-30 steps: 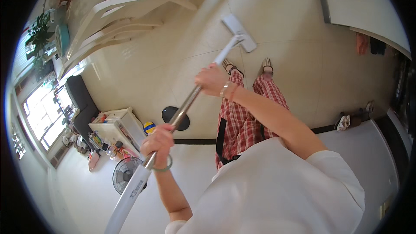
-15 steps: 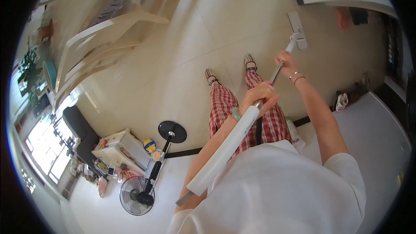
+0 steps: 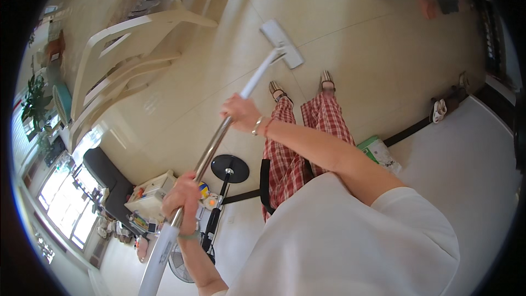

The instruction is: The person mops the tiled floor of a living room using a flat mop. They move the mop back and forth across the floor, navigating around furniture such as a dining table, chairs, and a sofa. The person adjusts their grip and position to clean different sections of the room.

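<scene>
**Two-Handed Grip on a White-and-Silver Flat Mop [image 3: 212, 149]**

The mop head, a flat white rectangular plate [image 3: 292, 56], rests on the glossy beige tiled floor [image 3: 350, 44], just ahead of the striped shoes [image 3: 327, 80] and apart from them. The handle slants from the head toward the lower left: a white tube [image 3: 255, 82] near the head, a silver metal section at mid-length, and a thicker white sleeve [image 3: 157, 261] that leaves the view at the lower edge.

Right hand [image 3: 242, 112]: forward position. Its fingers curl around the handle near the junction of the white tube and the silver section. A silver band and a red cord encircle the wrist.

Left hand [image 3: 183, 197]: rear position. Its fingers wrap the silver section just above the white sleeve. A green bangle encircles the wrist.

Surroundings: a black stand fan with a round base [image 3: 230, 169] stands near the left hand; the left forearm partly covers its grille. A yellow-and-blue ball [image 3: 204, 189] sits between that base and a cream cabinet [image 3: 150, 204]. A pale chair with curved members [image 3: 139, 27] stands at upper left. A green-and-white package [image 3: 378, 152] lies beside the red-and-white plaid trousers [image 3: 331, 118].
</scene>
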Demonstrator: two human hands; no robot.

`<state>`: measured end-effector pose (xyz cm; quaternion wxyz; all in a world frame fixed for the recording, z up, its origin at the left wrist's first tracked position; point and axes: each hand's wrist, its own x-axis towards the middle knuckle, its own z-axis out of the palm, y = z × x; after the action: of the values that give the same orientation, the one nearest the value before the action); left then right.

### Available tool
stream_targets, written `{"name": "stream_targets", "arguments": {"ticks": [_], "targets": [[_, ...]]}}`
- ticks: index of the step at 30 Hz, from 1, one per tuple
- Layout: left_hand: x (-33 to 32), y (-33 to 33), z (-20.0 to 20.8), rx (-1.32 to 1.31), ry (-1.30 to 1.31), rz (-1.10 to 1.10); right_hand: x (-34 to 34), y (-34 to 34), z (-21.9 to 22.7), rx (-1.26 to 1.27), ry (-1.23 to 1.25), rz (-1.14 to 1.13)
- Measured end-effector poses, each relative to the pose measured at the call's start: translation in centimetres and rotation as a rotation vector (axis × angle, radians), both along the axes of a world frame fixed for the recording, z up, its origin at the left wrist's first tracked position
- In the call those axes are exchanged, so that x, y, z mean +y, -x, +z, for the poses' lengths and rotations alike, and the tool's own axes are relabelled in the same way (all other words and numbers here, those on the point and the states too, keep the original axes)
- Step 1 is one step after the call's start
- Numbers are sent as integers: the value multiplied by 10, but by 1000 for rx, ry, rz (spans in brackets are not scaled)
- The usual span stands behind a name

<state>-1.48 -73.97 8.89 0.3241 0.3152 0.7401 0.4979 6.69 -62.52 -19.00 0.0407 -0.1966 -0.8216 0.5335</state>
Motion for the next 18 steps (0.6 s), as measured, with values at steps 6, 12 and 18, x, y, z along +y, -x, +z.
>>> {"name": "stream_targets", "arguments": {"ticks": [6,12,18], "targets": [[-7,8,23,129,-8,32,0,46,43,-79,111,347],[28,-41,-1,56,31,96,50,-23,30,-144,-22,324],[119,-129,-89,-184,-311,-23,166,-177,4,-166,-80,5]]}}
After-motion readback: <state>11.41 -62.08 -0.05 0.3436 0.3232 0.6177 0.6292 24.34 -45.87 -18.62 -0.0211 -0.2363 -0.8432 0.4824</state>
